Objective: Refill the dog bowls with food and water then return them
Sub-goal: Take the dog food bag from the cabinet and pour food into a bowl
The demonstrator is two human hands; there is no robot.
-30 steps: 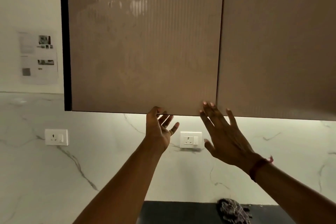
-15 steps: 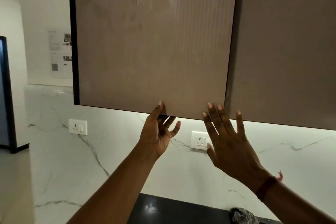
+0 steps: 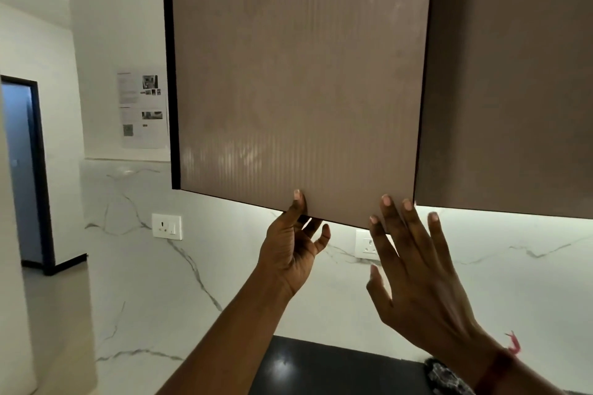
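A tan ribbed wall-cabinet door (image 3: 298,74) fills the upper middle of the view. My left hand (image 3: 293,247) pinches its bottom edge, thumb on the front face and fingers hooked under it. The door's bottom edge stands a little out from the cabinet next to it. My right hand (image 3: 414,266) is raised with straight, spread fingers; its fingertips reach the door's lower right corner. No dog bowls, food or water are in view.
A second tan cabinet door (image 3: 513,80) hangs to the right. Two white wall sockets (image 3: 167,226) (image 3: 365,244) sit on the marble backsplash. A black counter (image 3: 321,369) holds a dark patterned cloth (image 3: 446,378). A doorway (image 3: 22,170) opens at the far left.
My left thumb has closed onto the door's front face and the door has swung slightly outward. The view has shifted right, so the doorway has come into sight.
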